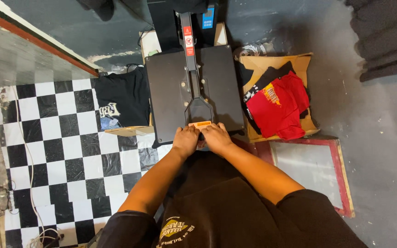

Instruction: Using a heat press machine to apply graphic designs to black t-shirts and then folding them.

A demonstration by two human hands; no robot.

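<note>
In the head view, the left hand (pixel 185 140) and the right hand (pixel 216 138) sit side by side, each grip curled and pressed together around the near end of the handle (pixel 199 109) of a black heat press (pixel 171 92). The handle's long axis runs straight away from the person, its wide end pointing back at the hands and its narrow arm pointing toward the far edge of the press. Just right of the press a cardboard box (pixel 299 62) holds a red shirt (pixel 279 105), and just left of the press lies a black shirt (pixel 122 98) on the checkered floor (pixel 65 151).
</note>
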